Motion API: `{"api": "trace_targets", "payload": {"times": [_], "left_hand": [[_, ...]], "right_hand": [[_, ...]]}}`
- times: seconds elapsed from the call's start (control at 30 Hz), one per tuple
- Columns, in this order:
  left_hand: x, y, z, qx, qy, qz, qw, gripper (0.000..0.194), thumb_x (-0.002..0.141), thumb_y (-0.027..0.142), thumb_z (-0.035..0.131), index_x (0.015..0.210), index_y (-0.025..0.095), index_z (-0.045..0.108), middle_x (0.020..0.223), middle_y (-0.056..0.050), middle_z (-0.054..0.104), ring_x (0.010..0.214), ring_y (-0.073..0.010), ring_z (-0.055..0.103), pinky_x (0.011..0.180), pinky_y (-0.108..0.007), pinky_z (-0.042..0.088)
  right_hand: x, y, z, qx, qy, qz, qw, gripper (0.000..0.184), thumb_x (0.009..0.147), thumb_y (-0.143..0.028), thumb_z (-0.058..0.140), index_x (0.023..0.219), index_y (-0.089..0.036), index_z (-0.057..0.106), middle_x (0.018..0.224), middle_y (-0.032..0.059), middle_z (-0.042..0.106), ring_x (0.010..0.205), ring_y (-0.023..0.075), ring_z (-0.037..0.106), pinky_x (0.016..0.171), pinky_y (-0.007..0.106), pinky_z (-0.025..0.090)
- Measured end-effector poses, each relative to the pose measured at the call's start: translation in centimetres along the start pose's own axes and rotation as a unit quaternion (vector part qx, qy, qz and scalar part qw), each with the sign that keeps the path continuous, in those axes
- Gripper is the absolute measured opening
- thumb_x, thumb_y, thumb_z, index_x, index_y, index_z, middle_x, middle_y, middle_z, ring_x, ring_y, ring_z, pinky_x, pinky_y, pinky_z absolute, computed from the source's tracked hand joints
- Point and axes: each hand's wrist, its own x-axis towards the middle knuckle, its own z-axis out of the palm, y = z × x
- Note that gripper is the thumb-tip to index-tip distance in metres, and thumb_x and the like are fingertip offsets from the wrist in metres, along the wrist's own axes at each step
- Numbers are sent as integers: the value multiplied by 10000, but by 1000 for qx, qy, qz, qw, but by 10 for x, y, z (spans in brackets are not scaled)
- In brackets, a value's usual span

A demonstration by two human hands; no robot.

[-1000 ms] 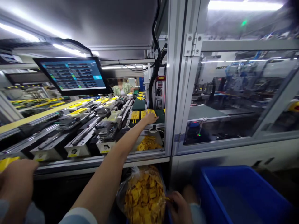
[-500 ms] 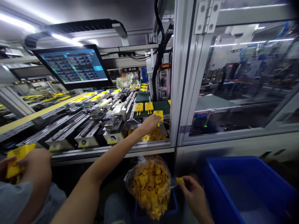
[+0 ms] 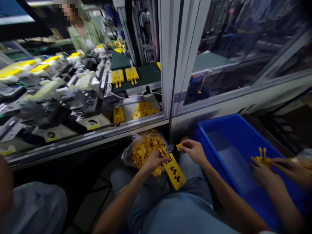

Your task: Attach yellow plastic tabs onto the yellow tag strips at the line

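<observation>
My left hand [image 3: 156, 159] is closed on the top end of a long flat yellow part [image 3: 173, 171] with black marks, held over my lap. My right hand [image 3: 193, 151] pinches a small yellow piece [image 3: 179, 147] just right of that part's top. A clear bag [image 3: 143, 149] full of small yellow pieces sits right behind my left hand, below the machine's edge.
A green belt [image 3: 146, 73] carries two yellow parts [image 3: 118, 77] behind the metal frame [image 3: 168, 58]. A blue bin [image 3: 220, 121] stands to the right; another person's hands [image 3: 264, 170] hold a yellow part [image 3: 262, 158] in it. A person's grey clothing [image 3: 34, 201] is at the left.
My left hand came back from the belt to my lap with a yellow part in it. My right hand rose beside it with the small piece. The view tilted downward.
</observation>
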Motion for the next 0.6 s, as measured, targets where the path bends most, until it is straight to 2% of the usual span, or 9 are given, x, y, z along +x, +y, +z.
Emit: {"api": "trace_targets", "payload": {"times": [0.1,0.2,0.37,0.6], "left_hand": [[14,-51,20,-71,-47,-48,995,548,537,514,894,825,86,708,748,-82,710,639,-172,636,620,-257,458],[22,-77,37,-122,-38,-63,990,588,477,591,897,706,93,686,659,-61,682,561,-138,586,590,-245,427],[22,-81,45,-167,-38,-65,983,653,508,669,853,773,89,712,683,-66,689,583,-142,591,603,-250,431],[19,-73,43,-152,-62,-33,986,607,575,652,836,780,90,733,717,-61,692,629,-136,582,629,-240,415]], "right_hand": [[-11,15,-1,-73,-80,-14,994,252,726,-382,751,843,-160,761,835,57,751,768,193,677,739,293,531],[-23,29,-2,-142,-154,-9,978,171,739,-263,731,874,-173,781,882,49,759,813,188,682,766,278,515],[-35,38,0,-192,-237,48,951,202,739,-180,727,930,-158,786,842,39,760,747,168,676,685,230,491],[-29,24,1,-266,-275,-22,923,152,784,-150,703,899,-166,802,896,56,757,777,157,652,709,221,464]]}}
